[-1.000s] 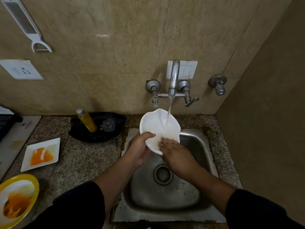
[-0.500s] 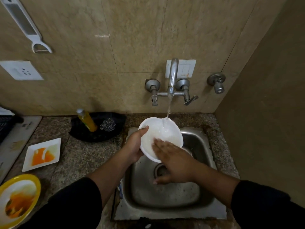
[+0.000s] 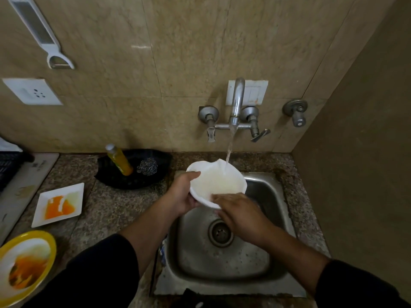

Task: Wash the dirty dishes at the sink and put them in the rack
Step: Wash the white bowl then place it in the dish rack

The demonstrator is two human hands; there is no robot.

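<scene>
A white bowl (image 3: 219, 180) tilts over the steel sink (image 3: 264, 272), and water from the tap (image 3: 235, 103) runs onto its far rim. My left hand (image 3: 181, 194) grips the bowl's left rim, thumb inside. My right hand (image 3: 239, 213) lies on the bowl's near edge, fingers spread against it. A square white plate (image 3: 60, 204) smeared with orange and a yellow-rimmed dirty plate (image 3: 24, 266) sit on the counter at left.
A black tray (image 3: 133, 170) behind the counter holds an orange soap bottle (image 3: 120, 161) and a steel scrubber (image 3: 148, 166). A dark rack edge (image 3: 9, 167) shows at far left. The side wall closes in on the right.
My right hand slid from inside the bowl down to its near edge. The bowl tipped back and shifted a little under the running water.
</scene>
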